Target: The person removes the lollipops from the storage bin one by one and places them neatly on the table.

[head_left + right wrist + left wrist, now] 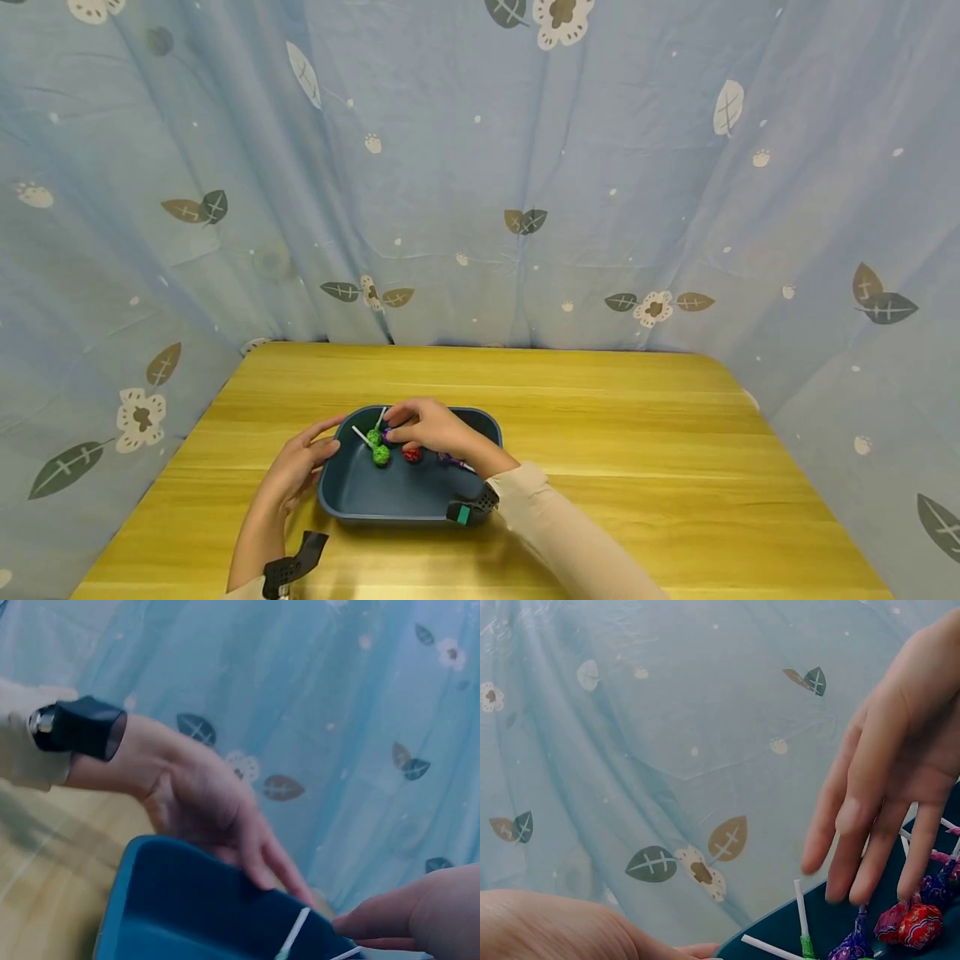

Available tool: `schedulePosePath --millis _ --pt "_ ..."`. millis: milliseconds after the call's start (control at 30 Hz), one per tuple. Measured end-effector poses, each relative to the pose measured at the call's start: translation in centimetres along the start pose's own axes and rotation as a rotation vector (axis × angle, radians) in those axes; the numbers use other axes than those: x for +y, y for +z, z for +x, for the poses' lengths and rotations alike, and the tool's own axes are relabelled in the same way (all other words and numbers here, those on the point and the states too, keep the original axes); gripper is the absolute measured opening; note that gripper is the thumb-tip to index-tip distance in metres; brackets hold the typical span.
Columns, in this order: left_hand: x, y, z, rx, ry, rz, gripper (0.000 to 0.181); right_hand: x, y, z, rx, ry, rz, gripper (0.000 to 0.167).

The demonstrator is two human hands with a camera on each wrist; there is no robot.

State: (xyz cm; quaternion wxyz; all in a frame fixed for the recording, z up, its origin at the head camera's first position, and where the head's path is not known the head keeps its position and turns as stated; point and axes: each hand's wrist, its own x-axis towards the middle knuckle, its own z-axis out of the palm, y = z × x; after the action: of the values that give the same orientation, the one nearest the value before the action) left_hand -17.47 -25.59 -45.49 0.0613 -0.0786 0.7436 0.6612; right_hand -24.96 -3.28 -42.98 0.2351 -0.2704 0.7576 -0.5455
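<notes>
At the lower left of the head view, the left hand [296,467] is touching the left rim of the tray [386,492], its fingers extending along the outside rather than clamping. The tray is sitting at the lower centre of the frame on the wooden table [622,433].

In its upper left part, two green lollipops [381,455] are lying close together, white sticks pointing up and leftward. Just beside them a purple lollipop [387,436] is showing, then a red lollipop [412,455].

Above these, the right hand [431,425] is reaching in from the right, fingers hanging fairly straight and holding nothing visible. Below its wrist, another purple lollipop [446,457] is lying partly hidden.

The handling is seemingly under way: the lollipops in view are all lying inside the tray, greens together, purples on either side of red. None is visibly being lifted; how much is remaining, I cannot tell.
</notes>
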Motion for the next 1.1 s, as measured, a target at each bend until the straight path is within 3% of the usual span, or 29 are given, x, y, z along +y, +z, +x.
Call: schedulePosePath --millis 267,700,1100 --pt "0.0 0.0 0.0 -0.011 -0.001 0.016 0.049 1.0 1.2 1.0 -0.037 -0.039 -0.179 0.033" --pt "0.0 -0.1 0.1 -0.048 0.018 0.007 0.050 1.1 1.9 2.2 -0.072 -0.028 -0.194 0.030" --pt "-0.1 -0.1 -0.1 -0.042 0.024 0.003 0.050 1.6 3.0 2.6 -0.038 -0.086 -0.354 0.024"
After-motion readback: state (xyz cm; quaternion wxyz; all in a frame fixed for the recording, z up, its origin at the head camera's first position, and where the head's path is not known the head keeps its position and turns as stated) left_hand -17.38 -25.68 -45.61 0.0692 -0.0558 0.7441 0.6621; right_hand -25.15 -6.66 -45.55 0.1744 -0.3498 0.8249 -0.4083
